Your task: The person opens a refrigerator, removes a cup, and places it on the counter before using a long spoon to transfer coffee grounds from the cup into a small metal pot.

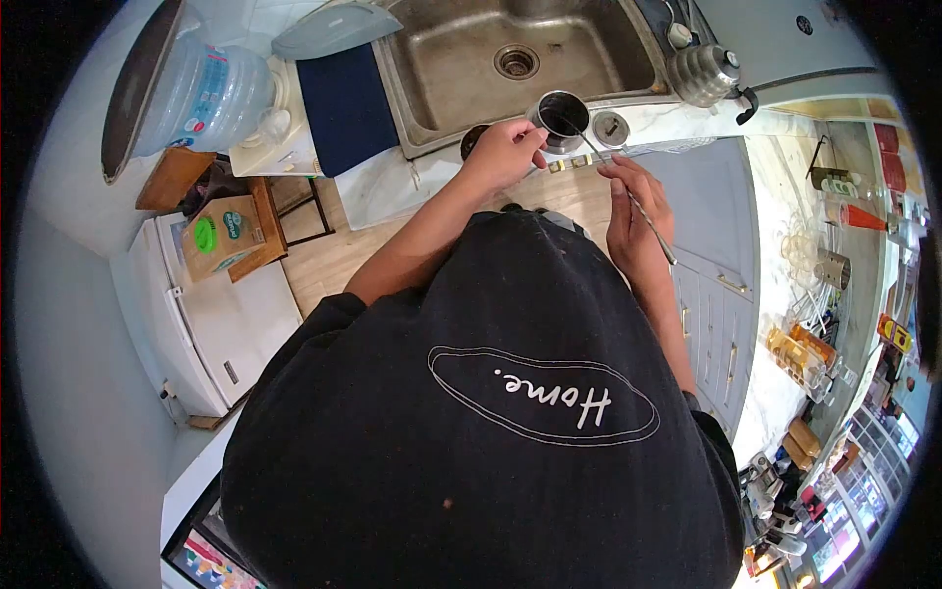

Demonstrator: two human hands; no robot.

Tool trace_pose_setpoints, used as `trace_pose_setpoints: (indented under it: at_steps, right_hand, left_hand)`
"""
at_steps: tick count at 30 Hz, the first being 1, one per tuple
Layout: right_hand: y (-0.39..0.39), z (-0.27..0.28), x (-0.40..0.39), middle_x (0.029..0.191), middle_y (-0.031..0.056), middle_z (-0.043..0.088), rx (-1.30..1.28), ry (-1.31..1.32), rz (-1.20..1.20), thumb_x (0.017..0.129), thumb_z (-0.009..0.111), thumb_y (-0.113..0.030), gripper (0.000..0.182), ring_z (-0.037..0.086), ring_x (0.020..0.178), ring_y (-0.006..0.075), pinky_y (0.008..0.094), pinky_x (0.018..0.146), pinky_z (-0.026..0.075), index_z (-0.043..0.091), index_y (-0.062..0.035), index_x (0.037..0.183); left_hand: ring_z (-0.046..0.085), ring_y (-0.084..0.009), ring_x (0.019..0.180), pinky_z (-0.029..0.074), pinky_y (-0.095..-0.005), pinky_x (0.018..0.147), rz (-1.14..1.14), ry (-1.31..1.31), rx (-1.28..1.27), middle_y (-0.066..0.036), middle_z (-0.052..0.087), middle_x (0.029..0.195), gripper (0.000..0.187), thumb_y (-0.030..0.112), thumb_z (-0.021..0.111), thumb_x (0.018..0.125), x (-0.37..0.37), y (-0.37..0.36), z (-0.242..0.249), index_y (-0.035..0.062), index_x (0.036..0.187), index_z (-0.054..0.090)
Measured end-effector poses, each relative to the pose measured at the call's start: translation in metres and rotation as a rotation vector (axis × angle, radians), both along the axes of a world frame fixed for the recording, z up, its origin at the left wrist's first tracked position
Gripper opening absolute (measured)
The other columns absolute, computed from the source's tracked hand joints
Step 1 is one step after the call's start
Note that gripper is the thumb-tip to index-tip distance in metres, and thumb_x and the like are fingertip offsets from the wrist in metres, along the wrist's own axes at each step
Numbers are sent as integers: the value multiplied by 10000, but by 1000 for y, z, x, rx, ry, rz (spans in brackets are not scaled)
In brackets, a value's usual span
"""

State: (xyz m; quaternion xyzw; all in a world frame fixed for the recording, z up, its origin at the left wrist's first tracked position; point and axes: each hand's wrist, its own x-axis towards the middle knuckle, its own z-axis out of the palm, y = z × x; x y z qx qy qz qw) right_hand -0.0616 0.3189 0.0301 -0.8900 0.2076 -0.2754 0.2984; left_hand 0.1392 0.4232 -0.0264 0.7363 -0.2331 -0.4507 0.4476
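Note:
My right hand [640, 208] is closed around a long, thin metal stirring spoon [643, 218] with a twisted-looking shaft. The spoon slants up and left, its far end reaching into a round metal cup [562, 145]. Dark contents show inside the cup, which stands by the sink's front edge. My left hand [505, 154] is closed at the cup's left side, fingers curled against it; its exact hold is partly hidden. Right of the cup is a small round metal container with a lid [610, 129]. A dark round object [474, 141] lies partly behind my left hand.
A steel sink [432, 93] lies beyond the narrow white counter [368, 196]. A gooseneck kettle [703, 75] stands at its right. On the left are a dark blue cloth [346, 110], a large water bottle [218, 96] and a cardboard box [224, 236]. Grey cabinets [708, 211] flank the right.

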Motion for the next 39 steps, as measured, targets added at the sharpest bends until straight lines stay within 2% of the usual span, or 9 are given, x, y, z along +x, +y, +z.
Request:
trace_pose_setpoints:
  at_steps: [1,4,7,16,19,34,37,39]
  right_hand:
    - [0,0,0,1171,198,720,-2,0,-2,960,653,-11,144,693,1082,383,447,928,525,682,-43,1096]
    - [0,0,0,1170,197,720,-6,-5,-5,958,654,-10,146,694,1076,383,446,921,526,682,-44,1097]
    - [0,-1,0,1166,196,721,-5,-13,-4,958,655,-11,145,694,1071,382,447,918,524,682,-44,1096]
    - [-3,-1,2,1129,198,728,-25,-35,15,964,641,-12,116,693,1088,375,450,927,517,675,-37,1072]
    - [-6,-2,3,1120,197,730,-37,-27,11,968,636,-19,113,692,1094,374,452,931,515,676,-40,1071]
    - [-11,6,2,1113,187,734,-69,-50,-10,983,629,-49,91,699,1096,361,450,941,519,689,-49,1052]
    - [-13,10,3,1111,182,736,-76,-58,-27,991,625,-57,89,699,1102,358,448,947,517,693,-45,1048]
    - [-13,14,3,1110,180,738,-76,-59,-31,996,624,-62,89,698,1108,358,448,950,516,695,-43,1045]
  left_hand:
    - [582,-120,814,452,-309,787,-1,0,-5,-42,753,851,316,326,585,1041,0,0,-1,41,992,713]
    - [632,-134,704,476,-319,687,31,-38,-50,-73,750,789,313,302,590,1026,-1,0,-7,15,982,706]
    - [582,-122,816,452,-311,800,6,-1,19,-42,752,847,315,328,588,1043,1,0,-7,46,984,713]
    - [586,-117,824,453,-313,811,7,11,24,-32,747,841,310,335,587,1047,1,0,-6,58,981,710]
    - [561,-112,649,438,-326,579,12,-40,-49,-51,749,802,290,309,591,1022,1,1,-13,45,985,706]
    - [549,-116,716,442,-312,674,-5,-60,-98,-31,742,820,290,314,594,1034,2,1,-8,55,966,705]
    - [594,-120,868,449,-311,868,-50,-28,-105,-17,732,853,310,324,556,1067,9,0,-8,58,976,687]
    - [564,-115,778,438,-303,757,-17,-31,-143,-25,738,831,298,315,574,1047,9,0,-9,57,961,695]
